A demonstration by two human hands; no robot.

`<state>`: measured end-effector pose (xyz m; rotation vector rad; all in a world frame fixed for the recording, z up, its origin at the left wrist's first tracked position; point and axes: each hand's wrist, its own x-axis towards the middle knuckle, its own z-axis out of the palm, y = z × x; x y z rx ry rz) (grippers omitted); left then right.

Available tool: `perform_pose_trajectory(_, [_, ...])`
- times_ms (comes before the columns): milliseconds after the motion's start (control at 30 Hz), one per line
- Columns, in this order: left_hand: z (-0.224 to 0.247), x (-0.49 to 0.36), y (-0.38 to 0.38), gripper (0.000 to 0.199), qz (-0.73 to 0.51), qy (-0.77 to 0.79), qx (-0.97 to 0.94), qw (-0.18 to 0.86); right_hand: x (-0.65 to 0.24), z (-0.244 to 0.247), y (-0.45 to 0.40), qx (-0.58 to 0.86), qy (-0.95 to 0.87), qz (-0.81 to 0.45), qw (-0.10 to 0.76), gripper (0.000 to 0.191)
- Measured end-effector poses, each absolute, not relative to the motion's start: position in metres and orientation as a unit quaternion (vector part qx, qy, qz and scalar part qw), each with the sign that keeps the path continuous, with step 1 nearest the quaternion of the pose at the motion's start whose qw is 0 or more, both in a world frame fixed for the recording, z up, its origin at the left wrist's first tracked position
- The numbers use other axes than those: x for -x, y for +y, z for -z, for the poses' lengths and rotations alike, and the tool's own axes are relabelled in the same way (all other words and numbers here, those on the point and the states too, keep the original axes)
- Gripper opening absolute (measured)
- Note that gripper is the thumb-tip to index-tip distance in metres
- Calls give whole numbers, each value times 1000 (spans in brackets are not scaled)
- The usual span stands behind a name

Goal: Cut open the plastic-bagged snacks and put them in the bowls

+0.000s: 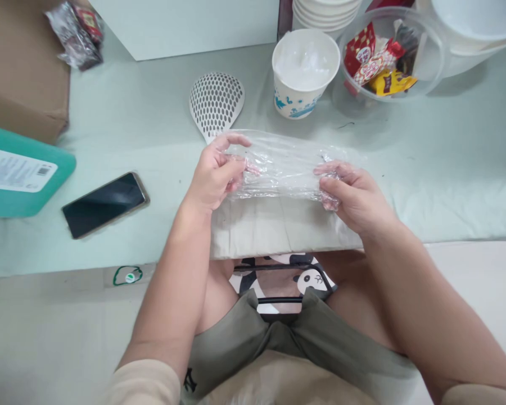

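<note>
A clear, crinkled plastic film or bag (pixel 282 169) is stretched between my two hands above the front part of the table. My left hand (pixel 219 171) grips its left end, thumb and fingers pinched on it. At the other end, my right hand (pixel 354 194) has its thumb pressed against the fingers with the plastic bunched between them. Just beyond my left hand lies a white perforated ladle (pixel 217 101), its handle hidden behind the hand. A paper cup (pixel 297 104) with a blue pattern stands behind the film, with clear plastic inside it.
A phone (pixel 105 205) lies left of my left arm, near a green container (pixel 25 194) and a cardboard box (pixel 25 73). Wrapped packets (pixel 78 36) sit on the box's edge. A clear tub (pixel 436 73) of snacks and stacked bowls (pixel 480 28) stand at the back right.
</note>
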<state>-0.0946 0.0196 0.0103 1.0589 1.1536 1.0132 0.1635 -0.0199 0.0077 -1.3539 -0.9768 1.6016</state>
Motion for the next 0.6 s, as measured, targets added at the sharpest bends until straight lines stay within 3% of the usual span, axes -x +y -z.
perform_pose_trajectory(600, [-17, 92, 22, 10, -488, 473, -344, 649, -162, -9, -13, 495, -348, -629, 488, 20])
